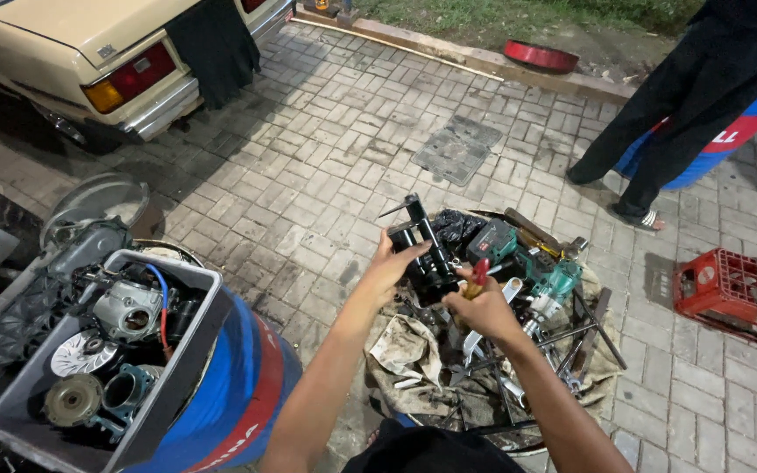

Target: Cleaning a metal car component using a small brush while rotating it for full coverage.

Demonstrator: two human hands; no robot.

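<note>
Both hands up on a black engine part over the tool pile.

Cream car (89, 44) behind, blue drum (238, 394) carrying a grey bin (181, 350) of parts. Left hand (392, 267) clasps the black part (427, 250), held above the tool tub (484, 412); right hand (484, 311) clenches a red-handled tool (480, 273) against it.

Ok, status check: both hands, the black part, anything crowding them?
Left hand grips black metal part. Right hand holds red-handled tool against it. Power tools and rags piled close underneath.
</note>
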